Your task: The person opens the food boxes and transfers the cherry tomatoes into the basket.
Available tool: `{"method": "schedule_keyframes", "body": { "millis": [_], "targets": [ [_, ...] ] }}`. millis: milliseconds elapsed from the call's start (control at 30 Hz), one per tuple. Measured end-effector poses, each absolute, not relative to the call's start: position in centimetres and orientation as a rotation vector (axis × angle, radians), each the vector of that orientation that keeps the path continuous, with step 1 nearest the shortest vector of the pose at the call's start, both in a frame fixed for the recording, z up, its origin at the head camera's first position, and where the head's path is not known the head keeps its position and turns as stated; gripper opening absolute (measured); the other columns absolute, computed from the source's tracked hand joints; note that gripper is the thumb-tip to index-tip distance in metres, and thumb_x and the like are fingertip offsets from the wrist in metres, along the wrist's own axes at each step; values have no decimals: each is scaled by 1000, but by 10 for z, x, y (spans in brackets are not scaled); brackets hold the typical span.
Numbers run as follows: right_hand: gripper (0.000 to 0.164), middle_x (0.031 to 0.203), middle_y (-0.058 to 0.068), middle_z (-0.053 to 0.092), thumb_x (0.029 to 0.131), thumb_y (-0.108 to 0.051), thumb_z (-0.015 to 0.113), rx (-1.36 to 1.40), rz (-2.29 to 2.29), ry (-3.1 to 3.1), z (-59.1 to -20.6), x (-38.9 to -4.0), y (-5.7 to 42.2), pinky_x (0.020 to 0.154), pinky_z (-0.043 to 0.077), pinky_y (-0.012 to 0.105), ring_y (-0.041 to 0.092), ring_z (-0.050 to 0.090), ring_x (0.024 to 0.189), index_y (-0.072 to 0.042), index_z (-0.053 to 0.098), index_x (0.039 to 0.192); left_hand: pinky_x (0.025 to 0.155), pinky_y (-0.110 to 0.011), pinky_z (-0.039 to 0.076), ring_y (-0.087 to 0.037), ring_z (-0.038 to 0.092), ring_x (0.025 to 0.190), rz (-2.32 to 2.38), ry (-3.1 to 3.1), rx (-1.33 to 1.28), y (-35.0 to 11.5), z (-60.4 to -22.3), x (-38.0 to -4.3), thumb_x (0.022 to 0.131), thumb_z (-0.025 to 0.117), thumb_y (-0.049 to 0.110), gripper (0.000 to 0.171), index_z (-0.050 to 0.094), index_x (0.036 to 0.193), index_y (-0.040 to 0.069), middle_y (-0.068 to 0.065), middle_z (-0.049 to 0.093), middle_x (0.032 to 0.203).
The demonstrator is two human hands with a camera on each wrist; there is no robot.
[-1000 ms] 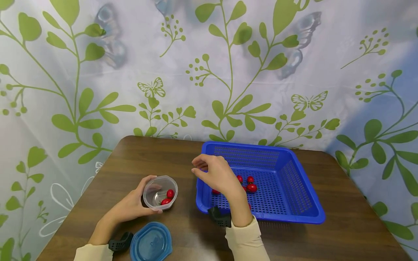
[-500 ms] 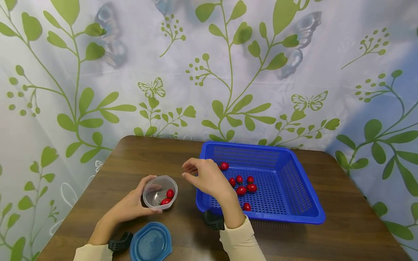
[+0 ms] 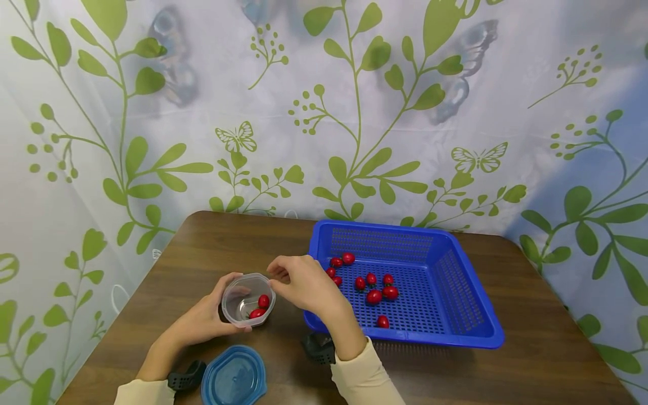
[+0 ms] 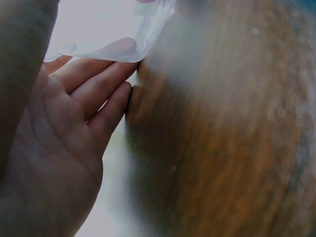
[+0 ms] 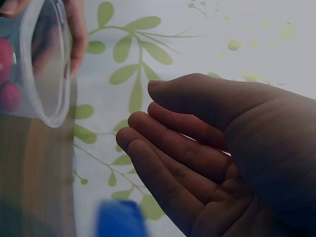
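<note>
My left hand (image 3: 207, 315) grips a small clear plastic container (image 3: 234, 289) on the table, thumb at the near side and fingers round the far side. In the left wrist view its fingers (image 4: 106, 86) lie along the wall. A couple of red cherry tomatoes (image 3: 258, 313) sit inside at the right. My right hand (image 3: 306, 284) hovers beside the container's right rim, fingertips close to it. The right wrist view shows these fingers (image 5: 173, 140) loosely bent, the thumb apart from them and no tomato between.
A blue perforated plastic basket (image 3: 471, 298) stands to the right, with several cherry tomatoes (image 3: 374, 296) mostly in its left half. A blue lid (image 3: 234, 374) lies on the wooden table (image 3: 283, 360) before the container. A patterned curtain (image 3: 324, 112) hangs behind the table.
My right hand has moved left from above the basket to the container's rim, uncovering tomatoes in the basket. My left hand and the container stay in place.
</note>
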State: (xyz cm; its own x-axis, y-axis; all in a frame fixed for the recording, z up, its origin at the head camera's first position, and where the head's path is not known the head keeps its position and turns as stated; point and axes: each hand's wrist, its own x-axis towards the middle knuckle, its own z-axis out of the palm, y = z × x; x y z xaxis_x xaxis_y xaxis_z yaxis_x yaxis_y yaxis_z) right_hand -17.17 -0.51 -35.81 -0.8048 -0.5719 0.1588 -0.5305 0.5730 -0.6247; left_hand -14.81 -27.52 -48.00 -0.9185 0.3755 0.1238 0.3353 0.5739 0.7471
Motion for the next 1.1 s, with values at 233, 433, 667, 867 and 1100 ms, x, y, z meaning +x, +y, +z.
{"method": "schedule_keyframes", "body": {
  "millis": [233,433,667,867,1100],
  "targets": [
    [22,104,1,78,96,-19,74,-985,-983,2721,-369,-174,-13,85,56,22,12,73,95,-7,75,115,95,-35,53,-26,64,118,1272,2750,635,-274,-480,-147,76,91,46,106,26,154,19,-3,65,138],
    [23,106,2,78,96,-20,74,-965,-948,2725,-376,-176,-18,86,56,23,13,73,96,-8,75,115,96,-34,53,-26,65,118,1288,2749,645,-273,-480,-147,76,91,45,104,26,154,21,-5,65,138],
    [22,105,0,77,96,-20,74,-1008,-878,2739,-381,-174,-25,84,55,21,9,71,94,-9,75,115,94,-33,53,-22,65,114,1272,2751,622,-274,-482,-146,76,91,46,105,25,154,22,-3,64,138],
    [22,104,-1,77,96,-20,75,-1047,-811,2741,-383,-168,-33,86,56,23,10,71,94,-10,75,114,93,-33,53,-19,65,111,1278,2735,589,-273,-481,-145,75,92,45,107,25,155,22,-3,64,136],
    [19,99,-3,76,95,-21,75,-1063,-695,2782,-386,-163,-43,86,55,29,7,69,87,-12,76,112,90,-36,55,-21,65,107,1268,2732,565,-273,-479,-144,74,92,46,111,24,157,17,-9,61,134]
  ]
}}
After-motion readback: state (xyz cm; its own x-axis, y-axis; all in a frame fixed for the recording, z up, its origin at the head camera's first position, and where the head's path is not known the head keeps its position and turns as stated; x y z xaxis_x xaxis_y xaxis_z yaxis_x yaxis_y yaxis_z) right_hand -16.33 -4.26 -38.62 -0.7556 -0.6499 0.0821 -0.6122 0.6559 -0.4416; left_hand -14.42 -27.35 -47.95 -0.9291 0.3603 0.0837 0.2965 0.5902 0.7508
